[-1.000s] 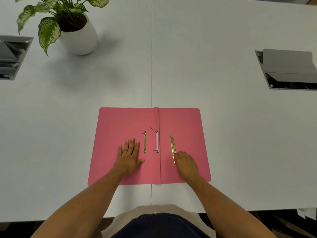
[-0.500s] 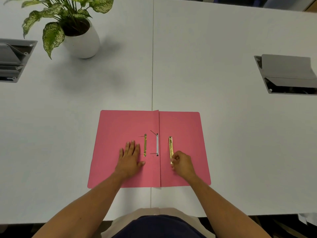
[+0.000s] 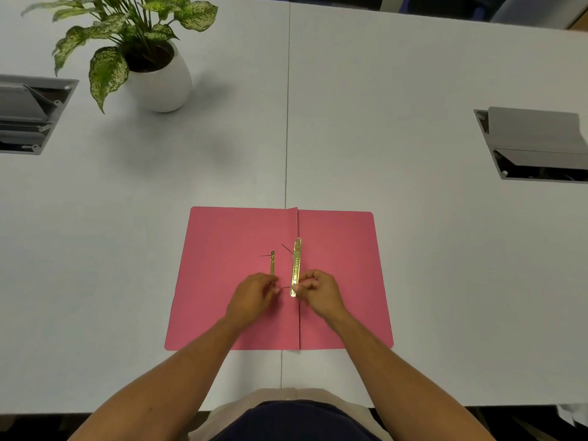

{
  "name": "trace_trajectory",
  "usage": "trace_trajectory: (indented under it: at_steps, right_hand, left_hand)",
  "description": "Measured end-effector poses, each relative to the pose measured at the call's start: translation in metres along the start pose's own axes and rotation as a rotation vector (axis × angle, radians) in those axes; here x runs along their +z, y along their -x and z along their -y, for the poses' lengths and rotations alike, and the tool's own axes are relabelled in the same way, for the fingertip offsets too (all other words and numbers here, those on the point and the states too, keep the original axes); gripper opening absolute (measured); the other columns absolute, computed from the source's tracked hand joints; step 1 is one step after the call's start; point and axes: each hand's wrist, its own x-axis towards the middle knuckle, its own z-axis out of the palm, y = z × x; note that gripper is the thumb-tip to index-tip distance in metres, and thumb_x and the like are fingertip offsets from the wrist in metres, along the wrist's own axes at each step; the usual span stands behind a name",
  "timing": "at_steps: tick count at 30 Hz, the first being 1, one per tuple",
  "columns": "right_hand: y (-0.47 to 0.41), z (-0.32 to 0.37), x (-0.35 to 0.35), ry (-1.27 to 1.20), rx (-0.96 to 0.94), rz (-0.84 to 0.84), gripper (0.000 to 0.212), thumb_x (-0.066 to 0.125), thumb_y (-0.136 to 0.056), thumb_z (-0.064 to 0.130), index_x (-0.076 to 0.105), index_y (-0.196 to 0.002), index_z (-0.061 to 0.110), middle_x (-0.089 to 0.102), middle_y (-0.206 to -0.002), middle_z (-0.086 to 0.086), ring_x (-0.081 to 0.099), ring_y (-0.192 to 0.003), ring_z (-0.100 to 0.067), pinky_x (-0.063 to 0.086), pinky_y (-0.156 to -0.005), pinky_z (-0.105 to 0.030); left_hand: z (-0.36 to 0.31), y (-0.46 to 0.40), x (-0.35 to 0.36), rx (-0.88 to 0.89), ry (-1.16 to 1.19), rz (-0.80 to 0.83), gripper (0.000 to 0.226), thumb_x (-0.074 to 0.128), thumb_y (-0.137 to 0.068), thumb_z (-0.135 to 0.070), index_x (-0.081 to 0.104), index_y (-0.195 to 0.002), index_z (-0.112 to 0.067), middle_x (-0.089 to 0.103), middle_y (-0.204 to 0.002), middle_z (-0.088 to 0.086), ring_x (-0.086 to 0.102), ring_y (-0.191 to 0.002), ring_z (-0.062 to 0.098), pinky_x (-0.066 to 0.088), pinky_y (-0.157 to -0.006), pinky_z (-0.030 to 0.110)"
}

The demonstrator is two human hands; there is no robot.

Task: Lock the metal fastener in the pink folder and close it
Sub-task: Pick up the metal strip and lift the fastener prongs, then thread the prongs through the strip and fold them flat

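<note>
A pink folder (image 3: 222, 281) lies open and flat on the white table, spine running towards me. My right hand (image 3: 318, 292) pinches the near end of a long gold metal bar (image 3: 296, 265) and holds it over the spine, covering the white strip there. A thinner gold fastener piece (image 3: 272, 264) lies on the left flap, with thin prongs sticking out beside it. My left hand (image 3: 253, 297) rests curled at that piece's near end, fingertips close to a prong; whether it grips anything is unclear.
A potted plant in a white pot (image 3: 159, 81) stands at the far left. Grey cable boxes are set into the table at the left edge (image 3: 28, 116) and at the right (image 3: 534, 144). A seam (image 3: 287, 122) divides the two tabletops.
My right hand picked the gold bar up from the right flap and carried it left over the spine. My left hand went from flat on the left flap to curled near the fastener.
</note>
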Motion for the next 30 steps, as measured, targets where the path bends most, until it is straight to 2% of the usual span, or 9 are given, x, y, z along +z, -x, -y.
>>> trace_trajectory:
  at_steps: [6,10,12,15,20,23,26,28,30]
  right_hand:
    - [-0.002,0.004,0.009,-0.032,0.033,0.059,0.016,0.074,-0.079,0.001,0.064,-0.083,0.013,0.069,-0.066,-0.002,0.066,-0.060,-0.010,0.051,-0.052,-0.018]
    - [-0.006,0.008,0.013,-0.031,0.017,0.057,0.016,0.072,-0.079,-0.002,0.063,-0.083,0.010,0.066,-0.068,-0.009,0.065,-0.063,-0.017,0.057,-0.064,-0.030]
    - [-0.009,0.009,0.014,-0.032,0.016,0.064,0.016,0.072,-0.078,-0.005,0.064,-0.086,0.006,0.064,-0.068,-0.011,0.064,-0.063,-0.018,0.057,-0.065,-0.031]
    - [-0.015,0.009,0.015,-0.026,0.019,0.075,0.017,0.071,-0.078,-0.007,0.064,-0.092,-0.001,0.063,-0.066,-0.011,0.064,-0.064,-0.020,0.057,-0.067,-0.032]
    - [-0.020,0.014,0.009,0.040,0.010,0.066,0.016,0.073,-0.082,0.008,0.066,-0.091,-0.003,0.069,-0.075,-0.021,0.065,-0.064,-0.025,0.057,-0.069,-0.037]
    - [-0.031,0.022,0.002,0.100,-0.004,-0.037,0.005,0.061,-0.090,0.006,0.065,-0.093,0.005,0.069,-0.079,-0.010,0.062,-0.063,-0.018,0.055,-0.063,-0.031]
    - [-0.047,0.031,-0.002,0.166,-0.006,-0.014,0.030,0.046,-0.091,-0.006,0.062,-0.112,0.008,0.066,-0.088,-0.011,0.062,-0.072,-0.013,0.056,-0.071,-0.032]
    - [-0.055,0.037,-0.001,0.211,-0.004,0.068,0.046,0.043,-0.086,-0.013,0.057,-0.124,0.009,0.064,-0.090,-0.013,0.061,-0.081,-0.017,0.055,-0.084,-0.041]
    - [-0.061,0.043,0.003,0.230,0.008,0.149,0.053,0.043,-0.083,-0.014,0.053,-0.129,0.011,0.062,-0.086,-0.005,0.059,-0.083,-0.019,0.053,-0.086,-0.044]
  left_hand:
    - [-0.013,-0.012,0.001,-0.178,0.350,0.046,0.025,0.058,-0.089,-0.006,0.069,-0.111,-0.013,0.075,-0.094,0.008,0.066,-0.081,0.018,0.049,-0.078,0.026]
    - [-0.021,-0.022,-0.002,-0.261,0.583,0.022,0.021,0.053,-0.093,-0.006,0.071,-0.093,-0.017,0.067,-0.074,0.000,0.057,-0.067,0.017,0.047,-0.071,0.032]
    - [-0.025,-0.025,-0.005,-0.303,0.700,0.014,0.022,0.053,-0.096,-0.014,0.069,-0.081,-0.019,0.063,-0.069,-0.001,0.054,-0.063,0.018,0.045,-0.065,0.036]
    - [-0.028,-0.029,-0.008,-0.323,0.750,0.009,0.026,0.059,-0.094,-0.020,0.066,-0.069,-0.016,0.058,-0.064,0.001,0.051,-0.059,0.019,0.044,-0.061,0.039]
    - [-0.026,-0.032,-0.006,-0.375,0.759,0.027,0.023,0.061,-0.092,-0.015,0.064,-0.070,-0.010,0.059,-0.065,0.007,0.056,-0.059,0.022,0.047,-0.062,0.038]
    - [-0.025,-0.033,-0.006,-0.407,0.789,0.040,0.027,0.060,-0.093,-0.014,0.062,-0.067,-0.011,0.057,-0.057,0.002,0.052,-0.050,0.017,0.045,-0.057,0.033]
    - [-0.024,-0.032,-0.008,-0.420,0.806,0.063,0.026,0.059,-0.094,-0.015,0.062,-0.069,-0.009,0.056,-0.060,0.005,0.050,-0.055,0.022,0.043,-0.057,0.033]
    - [-0.024,-0.033,-0.009,-0.423,0.817,0.076,0.025,0.058,-0.095,-0.014,0.061,-0.071,-0.007,0.054,-0.061,0.008,0.048,-0.057,0.022,0.043,-0.055,0.032]
    - [-0.025,-0.034,-0.009,-0.419,0.824,0.084,0.025,0.057,-0.095,-0.013,0.060,-0.071,-0.006,0.053,-0.060,0.007,0.047,-0.054,0.021,0.042,-0.053,0.029]
